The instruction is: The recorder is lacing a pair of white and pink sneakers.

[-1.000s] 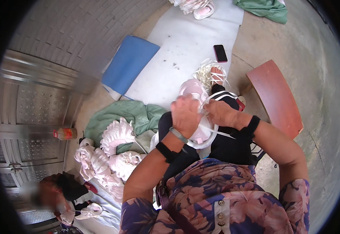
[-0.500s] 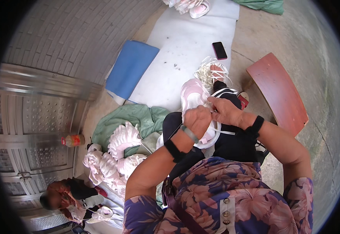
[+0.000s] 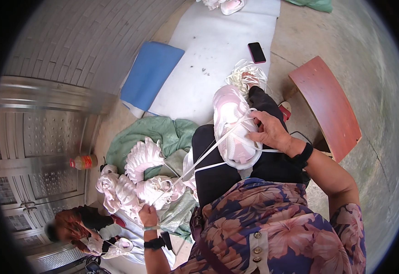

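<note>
Fingers of left hand (image 3: 149,215) clenched on lace (image 3: 211,150), left of shoe (image 3: 229,145); right hand (image 3: 273,132) at shoe's right side, grip unclear from here. Lace looks partly threaded, long ends loose.

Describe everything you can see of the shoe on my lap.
The shoe is white and pale pink, with a rounded toe, mesh-like fabric and a pale rim at its near end. It lies on the dark trousers, toe pointing away from your body. White lace crosses its top and stretches to your left hand; your right hand is at its right side. Its underside is hidden.
</note>
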The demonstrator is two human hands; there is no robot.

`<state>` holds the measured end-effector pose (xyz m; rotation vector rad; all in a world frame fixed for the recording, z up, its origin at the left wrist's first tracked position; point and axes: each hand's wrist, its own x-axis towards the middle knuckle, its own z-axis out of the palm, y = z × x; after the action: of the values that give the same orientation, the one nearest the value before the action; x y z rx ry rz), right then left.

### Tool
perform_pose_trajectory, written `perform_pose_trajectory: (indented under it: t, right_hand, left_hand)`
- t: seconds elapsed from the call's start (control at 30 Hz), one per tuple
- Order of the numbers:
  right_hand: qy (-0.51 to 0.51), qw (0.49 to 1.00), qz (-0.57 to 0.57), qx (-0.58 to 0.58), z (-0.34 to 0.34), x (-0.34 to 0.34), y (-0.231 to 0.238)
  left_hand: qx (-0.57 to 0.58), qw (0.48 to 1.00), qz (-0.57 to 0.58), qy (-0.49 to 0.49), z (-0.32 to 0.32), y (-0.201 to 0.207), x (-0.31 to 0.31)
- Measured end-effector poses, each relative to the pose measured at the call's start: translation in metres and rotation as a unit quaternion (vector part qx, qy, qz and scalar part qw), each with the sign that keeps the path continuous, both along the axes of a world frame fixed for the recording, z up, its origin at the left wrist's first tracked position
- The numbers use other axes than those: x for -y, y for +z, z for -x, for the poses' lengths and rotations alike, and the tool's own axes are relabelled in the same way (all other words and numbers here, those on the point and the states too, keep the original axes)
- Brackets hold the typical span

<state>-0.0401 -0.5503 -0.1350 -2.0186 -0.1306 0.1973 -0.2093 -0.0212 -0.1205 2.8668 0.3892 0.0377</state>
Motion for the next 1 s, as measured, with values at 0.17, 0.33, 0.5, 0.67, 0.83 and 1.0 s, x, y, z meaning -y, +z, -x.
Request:
perform_pose_trajectory:
  t: [0.17,0.33,0.5,0.67,0.83,1.0]
  right_hand:
    - [0.021,0.998,0.034,0.054,-0.001,-0.004,-0.005]
    - [-0.069,0.987,-0.137,-0.043,-0.013,-0.001,-0.012]
    - [-0.199,0.926,-0.319,-0.033,-0.023,-0.017,-0.024]
    - [-0.291,0.898,-0.328,-0.037,-0.028,-0.021,-0.029]
    - [-0.275,0.875,-0.372,-0.142,-0.030,-0.025,0.005]
    - [-0.220,0.870,-0.395,-0.200,-0.038,-0.020,0.010]
  left_hand:
    - [0.079,0.972,0.148,0.165,0.022,-0.002,-0.014]
    - [0.260,0.760,0.553,0.223,-0.053,0.086,0.034]
    - [0.249,0.607,0.754,0.033,-0.092,0.123,0.030]
    - [0.213,0.493,0.835,-0.123,-0.111,0.158,0.055]
    - [0.271,0.456,0.834,-0.152,-0.108,0.184,0.096]
    - [0.271,0.432,0.838,-0.195,-0.107,0.180,0.103]
